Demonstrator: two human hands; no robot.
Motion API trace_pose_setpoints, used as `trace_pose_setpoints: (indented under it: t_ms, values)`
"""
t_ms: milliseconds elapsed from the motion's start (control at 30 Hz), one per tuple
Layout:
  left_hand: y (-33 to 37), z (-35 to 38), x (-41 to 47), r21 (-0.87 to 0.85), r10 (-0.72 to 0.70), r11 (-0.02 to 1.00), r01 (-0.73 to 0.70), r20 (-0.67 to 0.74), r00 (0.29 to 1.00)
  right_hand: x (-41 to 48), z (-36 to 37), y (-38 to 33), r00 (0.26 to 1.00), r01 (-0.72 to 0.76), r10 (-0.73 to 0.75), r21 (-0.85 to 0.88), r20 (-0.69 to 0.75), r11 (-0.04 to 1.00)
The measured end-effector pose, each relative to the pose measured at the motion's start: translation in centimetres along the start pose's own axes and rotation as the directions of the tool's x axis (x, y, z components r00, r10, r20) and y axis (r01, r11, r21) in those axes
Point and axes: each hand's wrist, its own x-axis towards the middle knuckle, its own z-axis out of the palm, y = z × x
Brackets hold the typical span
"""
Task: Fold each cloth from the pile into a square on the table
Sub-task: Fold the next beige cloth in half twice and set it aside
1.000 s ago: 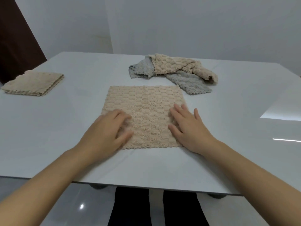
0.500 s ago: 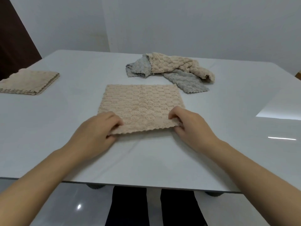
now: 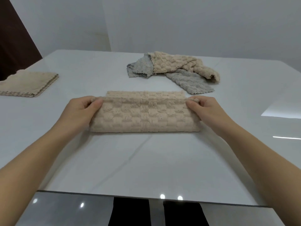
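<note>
Place: plain indoor room, likely a home.
Table: glossy white rectangular table (image 3: 146,160).
Walls: bare white painted walls (image 3: 195,22), meeting at a corner.
Left edge: dark brown panel (image 3: 14,46).
Floor: shiny grey floor (image 3: 65,209) reflecting lights.

Open worktop (image 3: 91,70) stretched left of the pile (image 3: 172,69) up to the stack (image 3: 27,84), and right of the pile.

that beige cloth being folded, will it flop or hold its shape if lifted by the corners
Likely floppy: the beige cloth curves over in a soft fold between the left hand and right hand. Probably light, since fingertip pinches at two corners hold its edge up. The glossy table may let it slide when pushed.
</note>
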Motion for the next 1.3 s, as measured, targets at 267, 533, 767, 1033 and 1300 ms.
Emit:
trace_pose_setpoints:
  t_ms: [267,533,767,1033,1300]
  values:
    - [0.1,2.4,5.8,0.351,0.037,0.936,0.001,-0.101,0.994,6.0,1.2,0.2,0.990,0.029,-0.079,-0.387,-0.115,0.922]
    - [-1.4,4.3,8.4,0.648,0.115,0.762,0.004,-0.141,0.983,8.7,2.9,1.1,0.977,0.022,-0.160,-0.673,-0.144,0.739]
    - [-2.1,4.9,8.4,0.770,0.241,0.636,-0.058,-0.127,0.962,8.9,3.5,1.8,0.953,-0.007,-0.228,-0.768,-0.199,0.641]
    - [-1.6,4.7,7.9,0.716,0.334,0.676,-0.174,-0.087,0.939,8.5,3.6,1.6,0.952,0.001,-0.252,-0.823,-0.174,0.568]
    - [-0.4,8.4,5.1,0.627,0.169,0.631,-0.457,0.465,0.869,6.3,5.8,-0.8,0.966,0.259,-0.147,-0.784,0.213,0.564]
